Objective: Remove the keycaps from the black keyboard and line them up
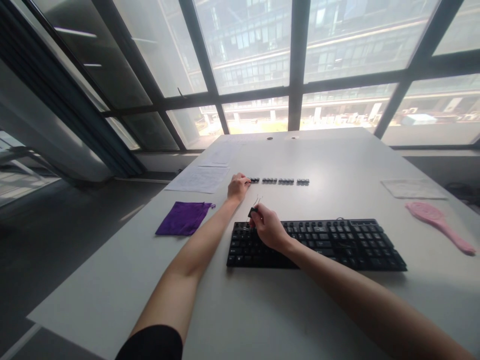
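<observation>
A black computer keyboard lies on the white table in front of me. Above its left end, my right hand is closed around a wire keycap puller with a black handle; its thin wires stick out at both ends. Farther forward, my left hand is pinched at the left end of a row of small dark keycaps. Its fingertips are on a keycap there, partly hidden by the fingers. The row is split into several short groups. My right hand covers some keys at the keyboard's upper left.
A purple drawstring pouch lies left of my left forearm, with paper sheets beyond it. To the right are a pink hairbrush and a flat, clear-looking sheet or bag. Large windows rise behind the table.
</observation>
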{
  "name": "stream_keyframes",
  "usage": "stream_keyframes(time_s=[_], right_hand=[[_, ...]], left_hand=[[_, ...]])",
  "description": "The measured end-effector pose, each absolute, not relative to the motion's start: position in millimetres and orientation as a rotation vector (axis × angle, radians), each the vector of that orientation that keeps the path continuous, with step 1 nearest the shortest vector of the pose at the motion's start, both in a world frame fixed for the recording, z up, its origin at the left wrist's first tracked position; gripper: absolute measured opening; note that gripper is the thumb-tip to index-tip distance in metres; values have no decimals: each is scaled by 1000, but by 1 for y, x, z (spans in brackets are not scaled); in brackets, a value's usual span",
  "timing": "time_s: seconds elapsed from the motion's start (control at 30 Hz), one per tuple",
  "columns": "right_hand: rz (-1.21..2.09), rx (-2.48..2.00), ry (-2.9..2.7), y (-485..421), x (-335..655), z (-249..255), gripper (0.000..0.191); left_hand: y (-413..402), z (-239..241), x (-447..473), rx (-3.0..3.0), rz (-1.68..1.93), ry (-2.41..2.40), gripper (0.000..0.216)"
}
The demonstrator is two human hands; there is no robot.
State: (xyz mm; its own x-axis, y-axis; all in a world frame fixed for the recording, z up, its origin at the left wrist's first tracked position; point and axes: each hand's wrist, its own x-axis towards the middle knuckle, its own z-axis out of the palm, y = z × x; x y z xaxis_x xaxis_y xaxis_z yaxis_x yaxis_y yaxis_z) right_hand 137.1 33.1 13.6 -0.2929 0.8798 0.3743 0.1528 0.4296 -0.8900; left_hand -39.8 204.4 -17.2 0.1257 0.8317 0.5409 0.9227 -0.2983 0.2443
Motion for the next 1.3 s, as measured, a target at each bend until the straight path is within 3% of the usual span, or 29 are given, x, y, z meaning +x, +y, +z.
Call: stream_keyframes(time_s=[0.6, 0.8, 1.0, 1.3], right_hand=[[986, -911, -1490, 41, 138, 12, 15], [994, -891, -1484, 43, 145, 20, 15], [978, -912, -1606, 38, 148, 20, 15], [988, -911, -1657, 34, 146, 10, 16]], left_hand=[[193, -12, -40, -2189, -1045, -1755, 11], [147, -1, -46, -2246, -1224, -1669, 12], [102, 3, -63, -2309, -1174, -1647, 15], [122, -1, -48, -2284, -1243, -1650, 15]])
